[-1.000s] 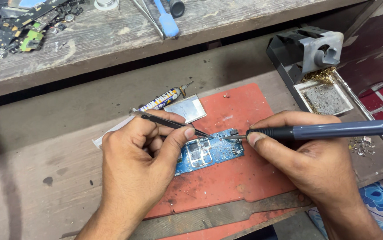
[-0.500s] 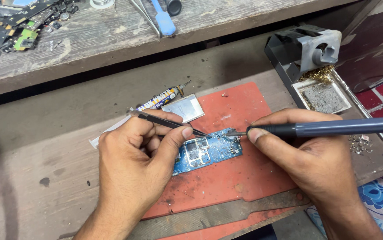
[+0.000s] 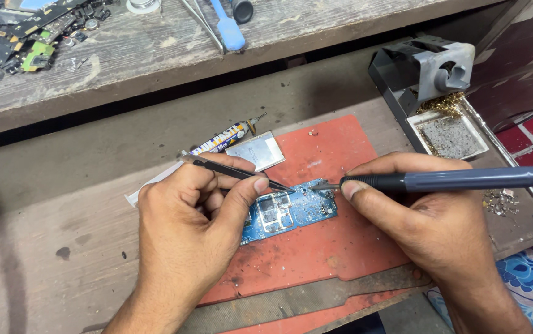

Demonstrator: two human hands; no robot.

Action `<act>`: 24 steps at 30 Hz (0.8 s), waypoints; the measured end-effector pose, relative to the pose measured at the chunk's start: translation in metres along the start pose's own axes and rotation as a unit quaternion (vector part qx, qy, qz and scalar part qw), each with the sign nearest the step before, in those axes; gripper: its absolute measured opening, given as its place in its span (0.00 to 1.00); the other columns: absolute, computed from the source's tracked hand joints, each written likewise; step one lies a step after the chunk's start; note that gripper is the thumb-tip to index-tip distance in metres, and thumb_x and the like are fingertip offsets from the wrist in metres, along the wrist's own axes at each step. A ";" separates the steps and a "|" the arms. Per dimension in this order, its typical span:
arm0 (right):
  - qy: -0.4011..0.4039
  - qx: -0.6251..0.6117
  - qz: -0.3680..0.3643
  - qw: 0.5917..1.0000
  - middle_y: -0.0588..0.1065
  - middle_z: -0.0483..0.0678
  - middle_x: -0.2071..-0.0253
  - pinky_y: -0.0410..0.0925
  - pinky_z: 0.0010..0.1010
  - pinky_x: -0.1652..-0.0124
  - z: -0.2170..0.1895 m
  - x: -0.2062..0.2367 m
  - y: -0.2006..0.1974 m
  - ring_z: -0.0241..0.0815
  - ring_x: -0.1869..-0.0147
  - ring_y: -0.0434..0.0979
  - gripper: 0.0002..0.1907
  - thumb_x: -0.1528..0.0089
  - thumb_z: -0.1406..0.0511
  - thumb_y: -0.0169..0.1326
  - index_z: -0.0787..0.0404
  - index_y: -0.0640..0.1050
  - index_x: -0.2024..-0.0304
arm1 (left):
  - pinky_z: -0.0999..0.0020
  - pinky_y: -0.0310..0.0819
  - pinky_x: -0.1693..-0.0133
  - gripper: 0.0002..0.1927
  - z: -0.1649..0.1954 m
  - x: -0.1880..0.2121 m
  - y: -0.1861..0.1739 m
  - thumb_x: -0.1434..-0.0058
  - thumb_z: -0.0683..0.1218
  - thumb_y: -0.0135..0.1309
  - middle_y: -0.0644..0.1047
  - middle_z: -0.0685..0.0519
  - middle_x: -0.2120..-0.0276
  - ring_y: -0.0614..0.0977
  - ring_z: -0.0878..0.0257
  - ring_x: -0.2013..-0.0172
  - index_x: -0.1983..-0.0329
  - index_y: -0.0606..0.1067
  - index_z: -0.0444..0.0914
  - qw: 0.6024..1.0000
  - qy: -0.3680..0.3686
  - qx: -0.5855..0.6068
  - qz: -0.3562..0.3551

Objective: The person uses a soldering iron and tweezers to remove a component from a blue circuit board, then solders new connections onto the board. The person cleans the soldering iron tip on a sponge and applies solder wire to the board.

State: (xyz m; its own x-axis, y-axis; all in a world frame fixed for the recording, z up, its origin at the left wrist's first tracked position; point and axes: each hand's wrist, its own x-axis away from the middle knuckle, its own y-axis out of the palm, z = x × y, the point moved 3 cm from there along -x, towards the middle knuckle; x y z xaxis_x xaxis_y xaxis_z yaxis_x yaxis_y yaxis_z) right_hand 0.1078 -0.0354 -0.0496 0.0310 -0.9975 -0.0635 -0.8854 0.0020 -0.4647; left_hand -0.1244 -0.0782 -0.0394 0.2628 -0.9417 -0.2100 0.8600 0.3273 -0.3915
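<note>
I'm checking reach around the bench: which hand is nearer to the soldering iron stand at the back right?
Right. The right hand, holding the soldering iron, lies just below the soldering iron stand. The left hand, holding tweezers, sits far to the stand's left, beyond the blue circuit board.

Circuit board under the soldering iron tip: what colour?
Blue circuit board, with silver shields; head view.
</note>
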 end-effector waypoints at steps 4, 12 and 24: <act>-0.015 -0.018 0.002 1.000 0.83 0.45 0.76 0.69 0.21 0.75 -0.002 0.000 0.000 0.30 0.74 0.79 0.08 0.46 0.66 0.65 0.62 0.86 0.65 | 0.79 0.57 0.81 0.03 0.001 0.000 0.000 0.42 0.41 0.66 0.76 0.61 0.84 0.66 0.79 0.82 0.66 0.83 0.38 1.000 0.013 -0.012 0.006; -0.028 -0.031 0.009 0.999 0.81 0.45 0.77 0.65 0.21 0.76 -0.002 0.001 0.000 0.29 0.75 0.76 0.07 0.45 0.67 0.64 0.63 0.86 0.64 | 0.78 0.57 0.81 0.03 0.001 0.000 0.000 0.42 0.41 0.65 0.77 0.62 0.83 0.66 0.79 0.82 0.66 0.83 0.38 1.000 0.013 0.000 0.003; 0.007 -0.019 0.020 1.000 0.79 0.46 0.79 0.62 0.23 0.78 0.000 0.001 -0.001 0.31 0.76 0.73 0.06 0.45 0.67 0.65 0.63 0.87 0.66 | 0.79 0.58 0.81 0.03 0.000 0.000 0.000 0.43 0.41 0.65 0.78 0.62 0.83 0.67 0.80 0.82 0.66 0.83 0.38 1.000 0.001 -0.010 0.002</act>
State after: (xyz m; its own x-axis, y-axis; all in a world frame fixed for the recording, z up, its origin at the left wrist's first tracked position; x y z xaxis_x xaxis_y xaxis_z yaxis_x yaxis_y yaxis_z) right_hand 0.1089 -0.0365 -0.0493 -0.0098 -0.9976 -0.0691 -0.9032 0.0385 -0.4276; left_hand -0.1246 -0.0780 -0.0389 0.2663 -0.9400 -0.2132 0.8496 0.3333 -0.4088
